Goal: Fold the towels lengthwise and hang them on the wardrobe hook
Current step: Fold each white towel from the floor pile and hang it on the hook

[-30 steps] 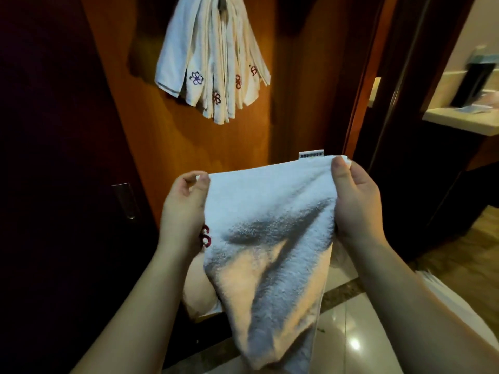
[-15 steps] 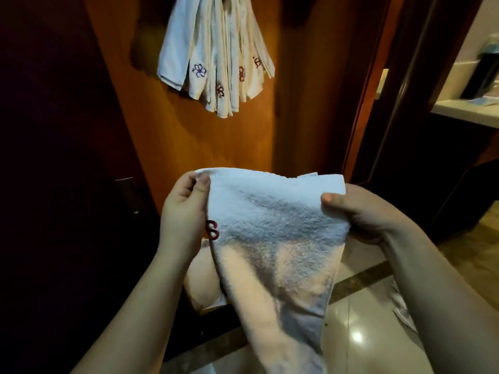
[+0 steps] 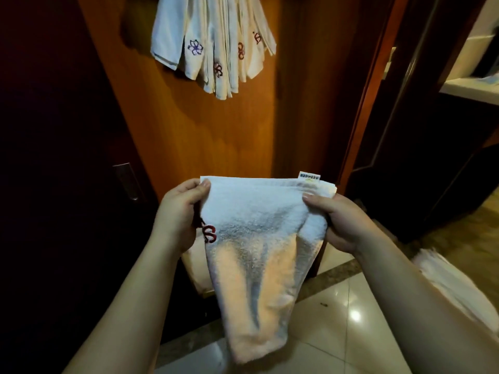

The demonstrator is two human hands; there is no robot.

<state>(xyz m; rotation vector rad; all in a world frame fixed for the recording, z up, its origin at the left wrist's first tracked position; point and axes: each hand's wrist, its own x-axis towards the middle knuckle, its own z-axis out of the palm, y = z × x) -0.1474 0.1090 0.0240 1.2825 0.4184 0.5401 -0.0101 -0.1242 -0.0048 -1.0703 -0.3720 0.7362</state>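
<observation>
The left hand (image 3: 179, 211) and right hand (image 3: 341, 221) each pinch a top corner of the folded towel (image 3: 259, 238), grips closed.

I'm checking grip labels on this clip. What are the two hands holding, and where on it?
Both hold one white towel by its top edge: left hand pinches the left corner, right hand the right.

Glossy tile floor (image 3: 337, 317), pale countertop (image 3: 469, 89) far rt, metal door handle (image 3: 126, 180).
</observation>
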